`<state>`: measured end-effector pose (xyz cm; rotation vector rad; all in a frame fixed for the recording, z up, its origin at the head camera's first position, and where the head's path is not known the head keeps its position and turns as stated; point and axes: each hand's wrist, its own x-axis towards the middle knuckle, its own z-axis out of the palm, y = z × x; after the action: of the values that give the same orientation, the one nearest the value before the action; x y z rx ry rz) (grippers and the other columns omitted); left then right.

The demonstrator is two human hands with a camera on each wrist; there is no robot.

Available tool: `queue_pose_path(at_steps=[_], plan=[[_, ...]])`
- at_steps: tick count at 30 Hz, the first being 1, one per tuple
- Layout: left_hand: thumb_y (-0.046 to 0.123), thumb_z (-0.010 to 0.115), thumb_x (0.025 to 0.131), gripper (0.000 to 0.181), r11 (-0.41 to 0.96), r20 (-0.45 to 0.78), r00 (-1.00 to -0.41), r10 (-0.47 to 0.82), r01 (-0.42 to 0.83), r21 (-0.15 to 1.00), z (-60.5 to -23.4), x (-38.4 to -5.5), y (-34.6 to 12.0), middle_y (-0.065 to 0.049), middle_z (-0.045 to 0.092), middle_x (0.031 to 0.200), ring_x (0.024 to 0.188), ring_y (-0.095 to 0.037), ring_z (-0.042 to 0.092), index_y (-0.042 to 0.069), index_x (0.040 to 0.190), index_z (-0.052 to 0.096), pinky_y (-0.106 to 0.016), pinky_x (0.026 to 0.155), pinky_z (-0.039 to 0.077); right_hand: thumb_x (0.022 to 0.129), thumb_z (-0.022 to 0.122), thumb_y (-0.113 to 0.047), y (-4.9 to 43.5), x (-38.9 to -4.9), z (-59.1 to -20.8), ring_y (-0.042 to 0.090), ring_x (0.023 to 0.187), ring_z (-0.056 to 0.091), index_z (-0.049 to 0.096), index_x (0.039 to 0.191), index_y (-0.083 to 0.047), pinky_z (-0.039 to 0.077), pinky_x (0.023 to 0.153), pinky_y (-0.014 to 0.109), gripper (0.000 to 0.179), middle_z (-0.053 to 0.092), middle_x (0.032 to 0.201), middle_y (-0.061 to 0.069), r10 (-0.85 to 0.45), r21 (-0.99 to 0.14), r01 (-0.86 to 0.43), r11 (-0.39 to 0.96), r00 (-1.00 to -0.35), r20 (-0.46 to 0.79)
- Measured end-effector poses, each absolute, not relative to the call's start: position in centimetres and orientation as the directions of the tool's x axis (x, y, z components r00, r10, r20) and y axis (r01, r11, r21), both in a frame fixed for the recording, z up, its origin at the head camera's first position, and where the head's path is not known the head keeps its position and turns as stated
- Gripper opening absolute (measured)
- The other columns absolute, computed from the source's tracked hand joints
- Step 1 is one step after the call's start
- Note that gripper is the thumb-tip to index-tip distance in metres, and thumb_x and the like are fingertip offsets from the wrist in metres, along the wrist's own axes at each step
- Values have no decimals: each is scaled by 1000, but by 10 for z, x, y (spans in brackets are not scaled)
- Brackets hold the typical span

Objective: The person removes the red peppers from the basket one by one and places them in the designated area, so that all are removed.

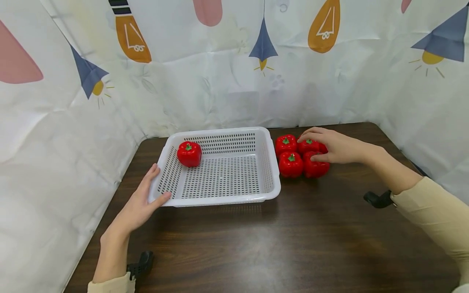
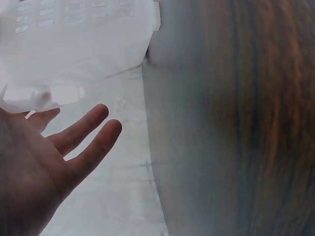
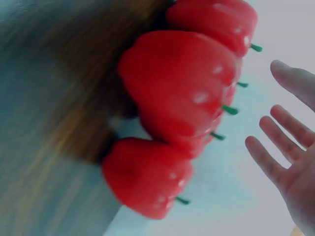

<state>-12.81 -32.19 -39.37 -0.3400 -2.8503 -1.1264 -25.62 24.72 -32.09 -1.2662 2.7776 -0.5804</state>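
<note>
A white perforated plastic basket (image 1: 220, 201) holds one red bell pepper (image 1: 189, 154) in its back left corner. My left hand (image 1: 137, 207) rests at the basket's front left corner, thumb over the rim; in the left wrist view its other fingers (image 2: 96, 142) are spread and straight beside the basket wall. Several more red bell peppers (image 1: 290, 165) with green stems stand grouped against the basket's right side. Over the right part of this group reaches my right hand (image 1: 338, 147). The right wrist view shows its fingers (image 3: 268, 160) spread apart, near the stems and holding nothing.
Everything stands on a dark brown wooden table (image 1: 256, 248). White patterned cloth (image 1: 220, 89) hangs along the back and both sides of it. A black wrist-camera mount sits on each forearm.
</note>
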Motion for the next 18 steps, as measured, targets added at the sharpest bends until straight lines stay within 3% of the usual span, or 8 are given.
queue_pose_path(at_steps=[18], plan=[[37, 71, 95, 95, 739, 112, -976, 188, 215, 638, -391, -129, -322, -6, 3, 172, 139, -45, 37, 12, 166, 12, -69, 106, 36, 93, 76, -14, 165, -271, -294, 28, 129, 51, 58, 140, -14, 50, 102, 49, 51, 53, 142, 8, -824, -262, -811, 523, -560, 87]])
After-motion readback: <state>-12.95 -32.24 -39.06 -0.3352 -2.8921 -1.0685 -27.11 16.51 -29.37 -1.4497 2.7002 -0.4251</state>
